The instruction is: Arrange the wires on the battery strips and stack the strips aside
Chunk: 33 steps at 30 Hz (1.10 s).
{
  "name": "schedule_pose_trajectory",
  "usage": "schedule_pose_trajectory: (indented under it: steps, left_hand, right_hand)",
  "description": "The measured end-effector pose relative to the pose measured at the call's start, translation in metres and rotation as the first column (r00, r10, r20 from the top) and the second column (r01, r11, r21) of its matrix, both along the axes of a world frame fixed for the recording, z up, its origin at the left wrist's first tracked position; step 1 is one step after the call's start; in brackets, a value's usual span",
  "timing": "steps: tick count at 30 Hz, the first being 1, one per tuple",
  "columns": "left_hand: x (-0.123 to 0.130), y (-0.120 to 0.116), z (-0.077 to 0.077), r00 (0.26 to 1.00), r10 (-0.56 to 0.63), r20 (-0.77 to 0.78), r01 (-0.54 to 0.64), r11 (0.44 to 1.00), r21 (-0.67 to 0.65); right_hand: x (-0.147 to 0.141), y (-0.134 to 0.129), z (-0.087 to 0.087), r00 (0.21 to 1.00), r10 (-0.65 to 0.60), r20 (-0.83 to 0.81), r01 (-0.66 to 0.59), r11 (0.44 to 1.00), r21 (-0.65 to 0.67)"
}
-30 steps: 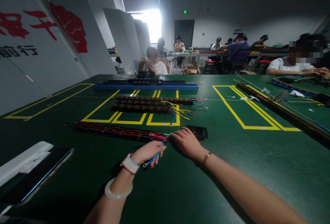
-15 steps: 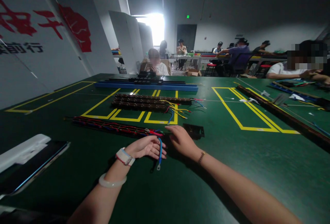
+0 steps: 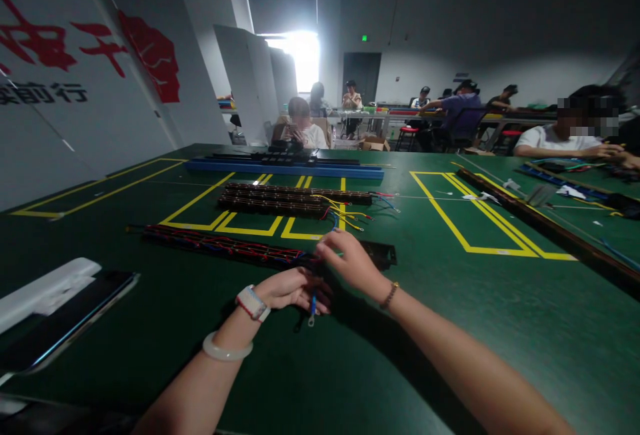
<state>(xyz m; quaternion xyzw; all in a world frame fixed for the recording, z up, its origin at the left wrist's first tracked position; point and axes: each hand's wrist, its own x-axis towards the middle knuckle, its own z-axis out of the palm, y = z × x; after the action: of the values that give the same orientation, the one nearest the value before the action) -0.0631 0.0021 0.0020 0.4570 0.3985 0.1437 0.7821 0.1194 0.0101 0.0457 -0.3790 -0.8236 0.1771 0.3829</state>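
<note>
A long dark strip wound with red and blue wires (image 3: 215, 244) lies on the green table (image 3: 450, 328) in front of me. My left hand (image 3: 293, 288) rests at its right end, fingers closed over a bundle of wire ends; a blue wire with a ring terminal (image 3: 312, 311) hangs below the fingers. My right hand (image 3: 347, 260) is raised just above that end, fingertips pinched together on something thin, too small to make out. A small black bracket (image 3: 380, 253) lies right behind my right hand.
Two more dark strips with yellow, red and blue wire tails (image 3: 295, 200) lie inside yellow floor-tape boxes. A blue rail (image 3: 285, 168) sits behind them. A white and black device (image 3: 55, 308) lies at the near left. A long dark bar (image 3: 540, 221) crosses the right. Several people sit beyond.
My right hand has lifted off the table and moved up and back over the strip's end. My left hand has closed tighter on the wires, and the blue wire now hangs shorter.
</note>
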Motion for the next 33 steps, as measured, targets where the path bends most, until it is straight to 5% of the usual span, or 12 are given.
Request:
schedule_pose_trajectory:
  steps: [4, 6, 11, 16, 21, 27, 33]
  left_hand:
    - [0.002, 0.005, -0.005, 1.0, 0.01, -0.005, -0.01, 0.999, -0.033]
    - [0.001, 0.006, -0.006, 1.0, 0.008, 0.016, -0.007, 0.999, -0.039]
    - [0.0, 0.007, -0.007, 0.999, -0.001, 0.032, 0.004, 0.997, -0.073]
    - [0.001, 0.008, -0.008, 0.993, 0.033, 0.109, -0.014, 0.985, -0.174]
    - [0.004, 0.007, -0.008, 0.971, 0.064, 0.229, -0.003, 0.966, -0.257]
    - [0.012, 0.003, -0.006, 0.945, 0.146, 0.292, -0.057, 0.955, -0.292]
    - [0.022, -0.003, -0.006, 0.915, 0.257, 0.312, -0.169, 0.944, -0.283]
  right_hand:
    - [0.027, 0.022, 0.009, 0.965, -0.225, 0.134, 0.23, 0.973, -0.02]
    - [0.04, 0.032, 0.008, 0.959, -0.238, 0.154, 0.253, 0.964, -0.086]
    - [0.068, 0.046, 0.002, 0.958, 0.012, 0.286, 0.061, 0.967, -0.246]
    - [0.073, 0.044, -0.001, 0.84, 0.208, 0.501, -0.026, 0.938, -0.346]
    - [0.066, 0.039, -0.009, 0.76, 0.212, 0.614, 0.034, 0.931, -0.362]
    - [0.06, 0.04, -0.018, 0.693, 0.113, 0.712, 0.023, 0.984, -0.178]
    - [0.045, 0.026, -0.004, 0.672, 0.222, 0.706, -0.077, 0.97, -0.231]
